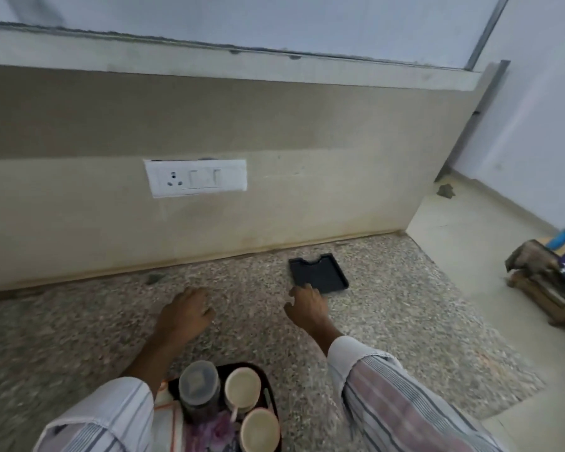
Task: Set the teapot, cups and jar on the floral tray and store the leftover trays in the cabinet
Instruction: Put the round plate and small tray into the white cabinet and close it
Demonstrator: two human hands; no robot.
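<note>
One small black tray (318, 274) lies on the counter (405, 321) just beyond the right hand (309, 306), its long side running away toward the wall. That hand, fingers spread and empty, is nearer (apparently touching the near edge); the left hand (185, 313), loosely curled, holds nothing.

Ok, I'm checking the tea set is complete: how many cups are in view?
2. One cup stands on the floral tray right of the jar; the other cup sits nearer the camera, by the bottom edge. The left sleeve covers part of the tray, so more may be hidden.
</note>
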